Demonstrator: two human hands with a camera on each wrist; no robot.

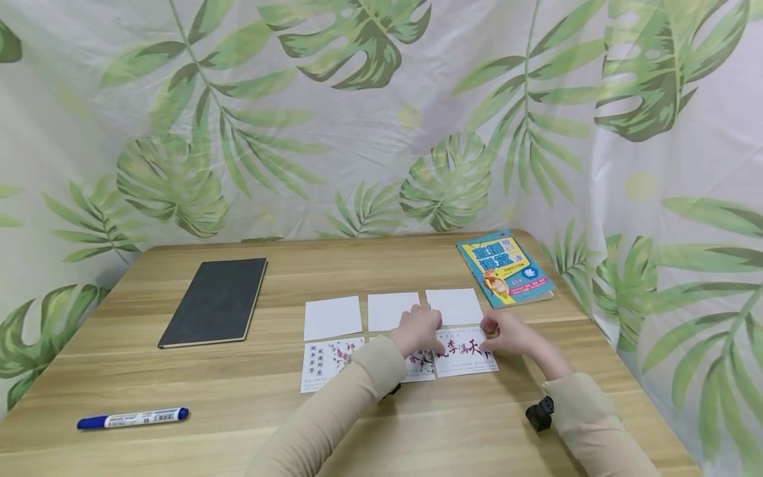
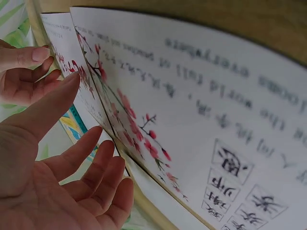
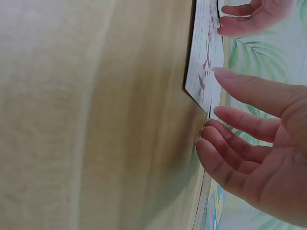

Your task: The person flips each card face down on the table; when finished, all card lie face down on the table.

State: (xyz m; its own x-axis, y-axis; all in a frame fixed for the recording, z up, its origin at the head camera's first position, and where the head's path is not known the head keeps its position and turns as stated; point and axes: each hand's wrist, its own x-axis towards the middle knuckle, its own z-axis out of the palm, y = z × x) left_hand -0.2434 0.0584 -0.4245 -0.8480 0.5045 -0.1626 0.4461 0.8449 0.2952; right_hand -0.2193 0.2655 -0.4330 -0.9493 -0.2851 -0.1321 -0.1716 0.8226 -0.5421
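Six cards lie in two rows on the wooden table (image 1: 238,397): three blank white cards (image 1: 392,310) behind, three printed cards in front. My left hand (image 1: 420,329) hovers with relaxed fingers over the middle printed card (image 1: 422,370), and its fingers (image 2: 91,158) stay just off the plum-blossom print (image 2: 144,139). My right hand (image 1: 505,332) sits at the top right corner of the right printed card (image 1: 461,361). Its straight fingers (image 3: 240,122) reach that card's edge (image 3: 204,62) and grip nothing. The left printed card (image 1: 330,363) lies untouched.
A black notebook (image 1: 214,301) lies at the left of the table, and a blue marker (image 1: 134,418) near the front left edge. A colourful book (image 1: 505,268) sits at the back right corner. A leaf-print curtain (image 1: 357,119) surrounds the table.
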